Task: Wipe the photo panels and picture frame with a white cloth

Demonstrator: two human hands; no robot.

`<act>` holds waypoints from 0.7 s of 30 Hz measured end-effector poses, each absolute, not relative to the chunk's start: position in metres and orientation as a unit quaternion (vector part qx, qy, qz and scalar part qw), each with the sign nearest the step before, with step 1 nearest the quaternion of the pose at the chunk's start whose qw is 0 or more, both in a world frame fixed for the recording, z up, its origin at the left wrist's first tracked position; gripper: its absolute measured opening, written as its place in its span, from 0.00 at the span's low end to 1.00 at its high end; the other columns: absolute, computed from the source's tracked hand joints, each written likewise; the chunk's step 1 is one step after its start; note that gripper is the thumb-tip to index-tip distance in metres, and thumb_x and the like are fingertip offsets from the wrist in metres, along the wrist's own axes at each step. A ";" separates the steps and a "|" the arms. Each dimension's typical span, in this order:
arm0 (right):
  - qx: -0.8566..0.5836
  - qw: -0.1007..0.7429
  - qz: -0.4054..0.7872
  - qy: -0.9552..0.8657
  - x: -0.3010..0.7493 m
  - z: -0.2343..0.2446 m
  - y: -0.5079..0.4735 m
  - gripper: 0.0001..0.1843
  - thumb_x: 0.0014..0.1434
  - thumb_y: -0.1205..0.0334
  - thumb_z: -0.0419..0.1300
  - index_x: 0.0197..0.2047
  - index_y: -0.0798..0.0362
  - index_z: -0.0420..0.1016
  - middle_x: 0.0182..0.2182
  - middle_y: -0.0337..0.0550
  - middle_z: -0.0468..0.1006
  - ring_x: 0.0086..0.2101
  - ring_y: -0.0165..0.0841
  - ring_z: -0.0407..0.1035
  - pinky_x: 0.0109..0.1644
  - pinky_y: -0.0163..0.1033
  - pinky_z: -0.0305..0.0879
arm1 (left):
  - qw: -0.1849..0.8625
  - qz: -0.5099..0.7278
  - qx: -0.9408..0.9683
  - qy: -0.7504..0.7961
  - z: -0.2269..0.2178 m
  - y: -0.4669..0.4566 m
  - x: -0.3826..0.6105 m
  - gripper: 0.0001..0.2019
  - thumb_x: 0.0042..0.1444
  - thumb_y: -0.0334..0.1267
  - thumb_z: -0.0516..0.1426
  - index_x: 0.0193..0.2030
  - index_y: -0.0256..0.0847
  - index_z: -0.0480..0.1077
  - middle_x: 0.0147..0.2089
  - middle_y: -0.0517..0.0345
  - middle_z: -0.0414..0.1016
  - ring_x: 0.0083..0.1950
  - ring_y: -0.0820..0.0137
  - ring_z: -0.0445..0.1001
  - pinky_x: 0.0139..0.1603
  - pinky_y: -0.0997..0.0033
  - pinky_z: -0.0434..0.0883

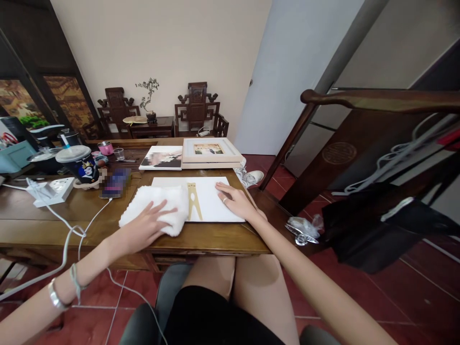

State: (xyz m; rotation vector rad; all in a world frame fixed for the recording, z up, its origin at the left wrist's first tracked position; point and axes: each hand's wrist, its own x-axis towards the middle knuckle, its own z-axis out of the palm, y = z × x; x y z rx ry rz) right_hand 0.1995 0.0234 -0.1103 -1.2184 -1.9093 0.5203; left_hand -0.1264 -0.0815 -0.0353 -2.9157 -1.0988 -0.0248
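Observation:
My left hand (151, 223) lies palm down on a folded white fluffy towel (138, 201), its fingers spread over the cloth. The towel covers the left end of a flat white panel (212, 208) on the wooden table. A tan, two-legged shape (194, 201) with a hole in the middle lies on that panel, close to the towel's edge. On the panel's right part rests my right hand (237, 200), fingers stretched out and flat, with a ring on one finger. The underside of the panel is hidden.
Behind the panel lie a picture panel (161, 158) and stacked pale frames (223, 158). To the left are a phone (117, 183) on a cable, a lidded cup (81, 163), a power strip (53, 190) and a small glass (119, 154). A wooden chair (338, 153) stands at right.

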 end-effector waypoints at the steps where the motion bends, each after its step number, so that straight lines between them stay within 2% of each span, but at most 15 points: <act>1: -0.481 0.400 0.205 -0.753 0.199 -0.111 0.024 0.20 0.59 0.62 0.56 0.54 0.49 0.77 0.58 0.42 0.73 0.62 0.39 0.62 0.70 0.51 0.51 | 0.013 -0.008 -0.938 -0.347 -0.035 -0.090 -0.126 0.15 0.66 0.30 0.49 0.49 0.47 0.74 0.72 0.61 0.55 0.75 0.59 0.42 0.72 0.45 0.49; 6: -0.480 0.398 0.203 -0.755 0.200 -0.112 0.024 0.20 0.59 0.63 0.57 0.54 0.49 0.77 0.58 0.42 0.73 0.62 0.39 0.62 0.70 0.51 0.52 | -0.001 -0.012 -0.938 -0.347 -0.031 -0.084 -0.124 0.16 0.66 0.30 0.48 0.50 0.46 0.75 0.71 0.59 0.57 0.74 0.59 0.45 0.71 0.49 0.52; 12: -0.485 0.381 0.191 -0.764 0.200 -0.111 0.024 0.21 0.61 0.62 0.54 0.56 0.55 0.76 0.59 0.47 0.71 0.62 0.39 0.61 0.70 0.49 0.52 | -0.017 0.021 -0.925 -0.378 -0.030 -0.009 -0.112 0.17 0.70 0.38 0.45 0.53 0.46 0.73 0.65 0.56 0.67 0.73 0.54 0.50 0.68 0.46 0.54; 16: -0.486 0.383 0.203 -0.759 0.201 -0.110 0.024 0.21 0.60 0.63 0.55 0.55 0.52 0.76 0.59 0.44 0.71 0.62 0.39 0.61 0.70 0.50 0.52 | 0.010 -0.002 -0.914 -0.405 -0.036 0.037 -0.100 0.19 0.70 0.42 0.43 0.58 0.43 0.69 0.63 0.52 0.68 0.71 0.52 0.53 0.66 0.46 0.57; 21: -0.491 0.385 0.209 -0.753 0.200 -0.108 0.023 0.21 0.60 0.62 0.55 0.55 0.53 0.77 0.59 0.45 0.72 0.62 0.39 0.61 0.70 0.49 0.51 | 0.056 -0.020 -0.912 -0.406 -0.037 0.060 -0.087 0.18 0.69 0.38 0.44 0.57 0.41 0.70 0.61 0.48 0.69 0.64 0.54 0.63 0.62 0.51 0.62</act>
